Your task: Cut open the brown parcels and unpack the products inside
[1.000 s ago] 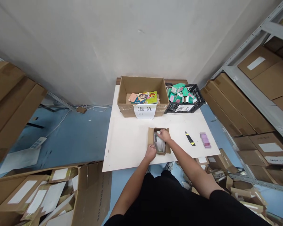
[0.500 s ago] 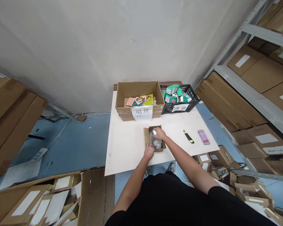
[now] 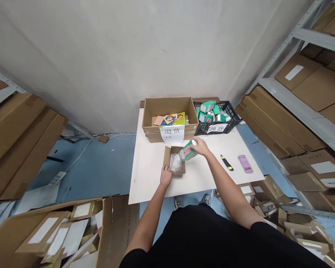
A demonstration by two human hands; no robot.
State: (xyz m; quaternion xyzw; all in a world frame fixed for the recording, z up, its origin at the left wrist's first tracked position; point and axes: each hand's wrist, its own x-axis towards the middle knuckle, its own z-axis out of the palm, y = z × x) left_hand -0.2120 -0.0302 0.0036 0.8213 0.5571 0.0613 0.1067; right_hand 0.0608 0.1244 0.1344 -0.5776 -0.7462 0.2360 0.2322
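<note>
On the white table [image 3: 150,167] stands a small open cardboard box [image 3: 166,156] with white wrapping paper inside. My left hand [image 3: 166,175] grips its near left corner. My right hand [image 3: 200,146] is closed on a small green and pink carton [image 3: 187,151], held tilted just above the right edge of the small box.
At the table's back stand a large labelled cardboard box [image 3: 156,130] with colourful booklets and a black basket [image 3: 231,118] of green cartons. A yellow-black utility knife [image 3: 226,162] and a pink item [image 3: 245,163] lie to the right. Shelves of cartons flank both sides; flattened boxes litter the floor.
My right hand has lifted the green and pink carton out of the small box and moved it up and right. My left hand still holds the box, which has slid a little left.
</note>
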